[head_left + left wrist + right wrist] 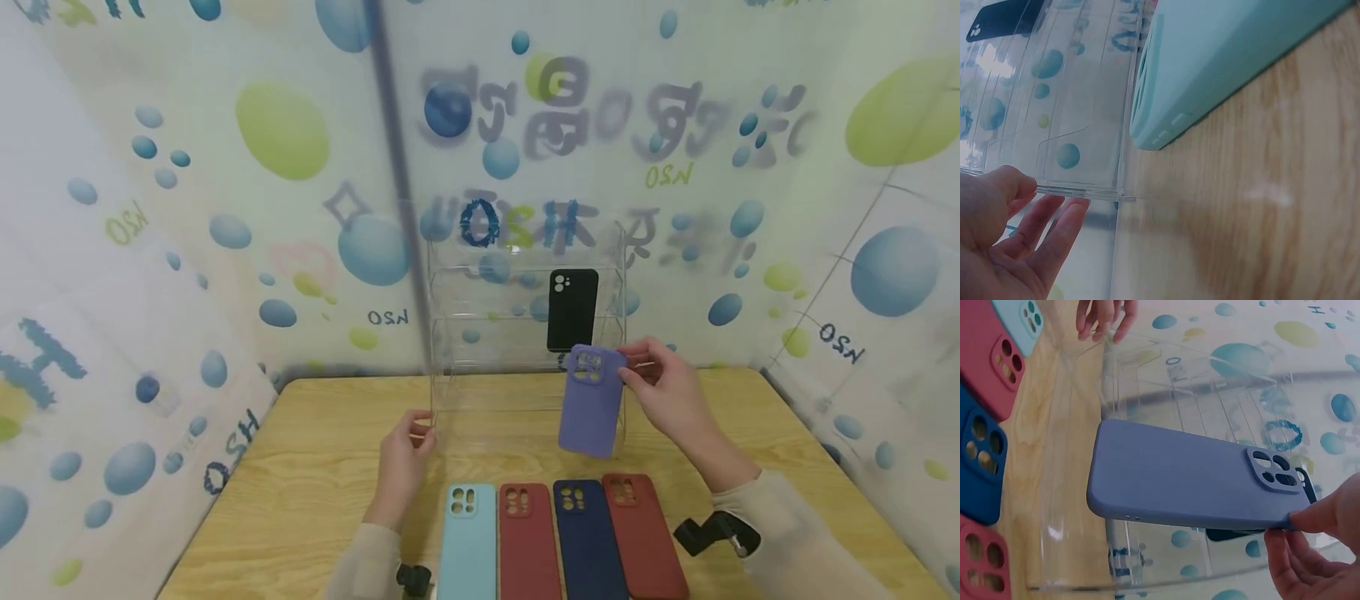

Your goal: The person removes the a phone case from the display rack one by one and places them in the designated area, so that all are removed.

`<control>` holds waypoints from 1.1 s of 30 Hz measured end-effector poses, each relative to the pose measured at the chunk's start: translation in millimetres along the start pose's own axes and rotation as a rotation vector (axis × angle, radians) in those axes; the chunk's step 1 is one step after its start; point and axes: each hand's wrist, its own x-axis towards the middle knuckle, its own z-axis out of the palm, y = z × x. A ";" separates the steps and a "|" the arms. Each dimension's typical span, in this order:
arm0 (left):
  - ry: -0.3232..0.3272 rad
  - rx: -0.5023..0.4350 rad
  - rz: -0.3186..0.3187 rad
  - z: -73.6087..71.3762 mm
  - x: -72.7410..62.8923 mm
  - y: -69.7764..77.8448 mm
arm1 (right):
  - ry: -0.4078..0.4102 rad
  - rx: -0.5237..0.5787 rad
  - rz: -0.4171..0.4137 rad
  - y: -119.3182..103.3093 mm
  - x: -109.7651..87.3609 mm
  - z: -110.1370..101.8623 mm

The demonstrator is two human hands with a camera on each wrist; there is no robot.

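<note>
My right hand (665, 389) pinches a purple phone case (591, 414) by its upper right edge, thumb on one face and fingers on the other. The case is upright in front of a clear acrylic tiered rack (495, 410), overlapping its lower right part in the head view. My left hand (406, 457) grips the rack's left side panel, the thumb (1017, 182) on one side and fingertips on the other in the left wrist view. A black phone case (573, 310) stands on an upper tier at the right.
In a row before the rack lie a light blue case (468, 550), a red case (529, 546), a navy case (591, 546) and another red case (648, 542). The wooden table (322, 467) meets patterned curtain-like walls (300, 225) at the back and sides.
</note>
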 end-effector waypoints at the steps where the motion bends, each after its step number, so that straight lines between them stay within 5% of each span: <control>1: -0.002 0.002 -0.004 -0.6 -0.1 0.0 | -0.004 -0.006 0.004 2.8 -2.0 -2.6; 16: 0.002 0.013 -0.001 -0.1 1.5 -0.2 | -0.150 -0.114 0.144 48.3 -28.9 -53.5; 33: -0.014 0.011 -0.014 -0.2 1.7 -0.5 | -0.353 -0.070 0.284 99.2 -48.7 -85.5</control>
